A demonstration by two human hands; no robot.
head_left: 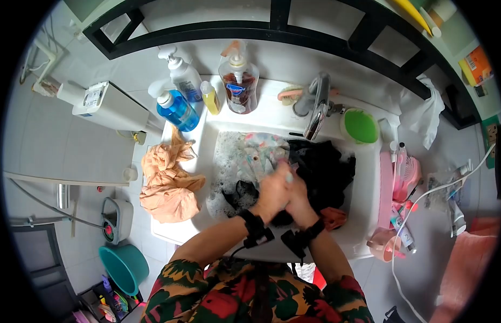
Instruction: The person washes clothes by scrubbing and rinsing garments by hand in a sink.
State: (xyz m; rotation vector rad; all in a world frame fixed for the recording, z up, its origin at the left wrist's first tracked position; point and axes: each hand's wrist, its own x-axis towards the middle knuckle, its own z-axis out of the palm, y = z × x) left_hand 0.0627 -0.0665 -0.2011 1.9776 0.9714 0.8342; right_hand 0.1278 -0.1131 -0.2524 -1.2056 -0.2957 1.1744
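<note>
Both hands are together over the middle of a white sink [363,215] holding soapy water and wet clothes. My left hand [273,195] and my right hand [297,198] press against each other, fingers closed around part of the light patterned cloth [261,156]; the fingertips are blurred. Black cloth [326,172] fills the sink's right side, and another dark piece [242,195] lies in the suds at left. A small orange-brown cloth [333,218] rests at the lower right of the basin. On the sink's left ledge sits a peach cloth [172,185].
Behind the basin stand a faucet [318,107], a dark soap bottle [239,86], a blue bottle [178,110], a white pump bottle [184,78] and a green bowl [360,126]. A teal bucket [124,269] is at lower left; a white cable [401,269] hangs at right.
</note>
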